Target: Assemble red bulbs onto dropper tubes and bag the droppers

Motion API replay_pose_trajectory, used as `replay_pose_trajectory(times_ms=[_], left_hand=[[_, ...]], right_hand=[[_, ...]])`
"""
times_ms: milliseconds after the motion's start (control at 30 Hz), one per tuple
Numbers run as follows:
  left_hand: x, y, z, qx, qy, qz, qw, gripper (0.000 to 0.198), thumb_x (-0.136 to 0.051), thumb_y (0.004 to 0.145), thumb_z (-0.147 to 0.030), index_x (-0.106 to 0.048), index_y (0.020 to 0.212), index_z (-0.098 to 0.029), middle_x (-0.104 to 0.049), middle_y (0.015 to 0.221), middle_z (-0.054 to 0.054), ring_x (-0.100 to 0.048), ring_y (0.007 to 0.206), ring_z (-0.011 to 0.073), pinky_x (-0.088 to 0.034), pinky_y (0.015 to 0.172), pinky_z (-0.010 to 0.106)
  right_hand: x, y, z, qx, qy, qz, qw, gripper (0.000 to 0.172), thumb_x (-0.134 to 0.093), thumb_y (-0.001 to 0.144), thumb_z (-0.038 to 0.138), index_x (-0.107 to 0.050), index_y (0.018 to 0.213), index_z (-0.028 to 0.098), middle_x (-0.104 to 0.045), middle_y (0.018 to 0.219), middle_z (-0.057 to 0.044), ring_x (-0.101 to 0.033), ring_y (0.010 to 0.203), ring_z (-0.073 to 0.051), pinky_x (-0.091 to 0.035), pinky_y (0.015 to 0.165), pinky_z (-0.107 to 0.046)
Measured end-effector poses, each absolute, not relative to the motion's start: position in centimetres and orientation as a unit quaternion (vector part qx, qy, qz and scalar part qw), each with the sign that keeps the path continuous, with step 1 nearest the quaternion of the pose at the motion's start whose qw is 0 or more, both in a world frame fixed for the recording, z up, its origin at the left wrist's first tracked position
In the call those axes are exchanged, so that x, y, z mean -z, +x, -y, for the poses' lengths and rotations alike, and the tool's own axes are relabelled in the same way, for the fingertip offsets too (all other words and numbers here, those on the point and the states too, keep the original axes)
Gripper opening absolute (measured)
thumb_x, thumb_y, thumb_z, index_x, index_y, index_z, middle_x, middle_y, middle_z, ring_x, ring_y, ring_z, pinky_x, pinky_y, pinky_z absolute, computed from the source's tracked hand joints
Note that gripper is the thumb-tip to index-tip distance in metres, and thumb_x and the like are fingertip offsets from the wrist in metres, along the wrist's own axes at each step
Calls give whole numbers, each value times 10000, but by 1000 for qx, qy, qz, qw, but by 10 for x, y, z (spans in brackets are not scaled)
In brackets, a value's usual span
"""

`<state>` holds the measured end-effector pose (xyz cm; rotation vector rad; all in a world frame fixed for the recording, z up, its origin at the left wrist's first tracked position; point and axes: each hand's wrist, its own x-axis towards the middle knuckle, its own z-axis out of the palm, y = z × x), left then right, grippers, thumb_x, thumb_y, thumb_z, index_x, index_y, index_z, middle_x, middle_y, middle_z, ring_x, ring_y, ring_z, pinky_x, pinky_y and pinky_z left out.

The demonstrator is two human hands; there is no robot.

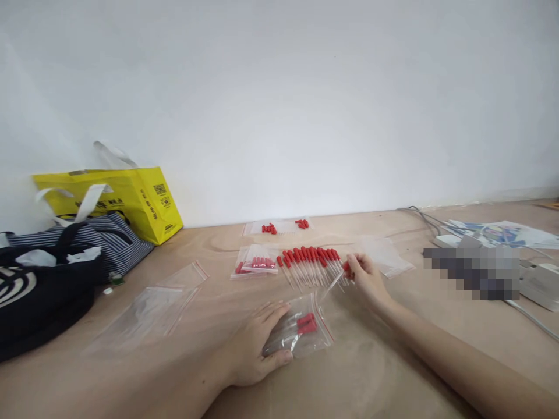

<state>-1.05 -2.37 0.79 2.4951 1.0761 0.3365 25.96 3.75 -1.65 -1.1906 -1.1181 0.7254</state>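
My left hand (257, 349) grips a clear zip-lock bag (321, 334) on the table, fingers on its far side and thumb on its near side. Inside this bag lie a few droppers (307, 323) with red rubber bulbs. My right hand (364, 276) pinches another dropper (334, 283) by its red bulb; its clear tube slants down toward the bag's zip edge. Just beyond the bag, a row of droppers (308, 262) lies side by side, bulbs pointing away from me. The tube's tip is close to the bag's edge, but I cannot tell whether it is inside.
Filled bags (257, 265) with red bulbs lie left of the row, another bag (279, 227) farther back. Flat clear bags (148, 308) rest at left, one more (386, 256) at right. Yellow (161, 215) and black bags (48, 302) stand left; cables and a white adapter (541, 285) lie right.
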Motion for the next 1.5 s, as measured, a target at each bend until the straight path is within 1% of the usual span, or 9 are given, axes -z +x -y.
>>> replay_pose_trajectory(times_ms=[200,333,467,533,633,900,1200,1333,1500], left_hand=[[-10,-9,25,-91,877,-420,216,674,-547,729,-402,-250,1310,-230,-355,1337,77,-326,1200,298,-284,992,474],[-8,-9,25,-106,882,-407,211,670,-544,736,-407,-233,1310,-258,-360,1334,65,-328,1200,289,-282,993,472],[-3,-11,23,-109,884,-403,210,663,-533,742,-421,-235,1311,-255,-356,1335,70,-325,1202,290,-281,994,471],[-2,-11,22,-107,882,-405,216,672,-537,737,-417,-237,1312,-243,-350,1339,74,-318,1206,292,-280,995,469],[-2,-11,22,-118,884,-399,215,674,-541,734,-411,-240,1312,-238,-349,1340,74,-312,1209,288,-273,997,468],[-12,-7,25,-111,887,-398,205,637,-547,734,-380,-286,1293,-220,-373,1326,81,-343,1194,263,-291,991,456],[-15,-6,27,-118,890,-390,206,622,-551,734,-375,-306,1286,-226,-377,1328,67,-352,1191,256,-272,1003,450],[-12,-7,26,-115,888,-394,208,628,-550,733,-373,-301,1289,-224,-371,1331,69,-337,1200,261,-283,997,451],[-10,-7,26,-115,886,-397,210,645,-558,725,-370,-296,1293,-210,-365,1333,80,-332,1203,264,-284,997,451]], right_hand=[[29,234,-12,-461,-476,422,618,374,-545,661,564,-440,708,207,-547,624,9,-552,568,-137,-456,554,-271],[30,220,-3,-514,-459,490,534,349,-585,657,508,-484,743,185,-558,642,2,-537,549,-126,-455,561,-278],[26,217,3,-403,-449,682,414,207,-524,752,361,-591,722,168,-574,747,-39,-538,670,-144,-442,649,-296],[21,218,3,-331,-412,771,356,207,-467,789,256,-616,672,171,-568,806,-51,-530,799,-155,-418,743,-293],[11,227,-8,-291,-396,817,301,204,-437,780,169,-625,699,180,-577,814,-41,-537,802,-145,-419,738,-265],[7,247,-80,-121,-680,651,314,192,-499,725,217,-606,870,150,-614,859,-73,-562,808,-175,-400,698,-250],[9,229,-110,-119,-729,587,332,178,-529,699,271,-653,779,171,-551,989,-116,-571,830,-217,-387,729,-308],[6,231,-112,-142,-706,574,390,184,-523,695,287,-624,765,151,-573,942,-116,-574,791,-200,-399,723,-304],[-1,246,-91,-178,-639,565,490,248,-399,777,324,-504,905,139,-608,822,-67,-574,730,-145,-432,639,-248]])
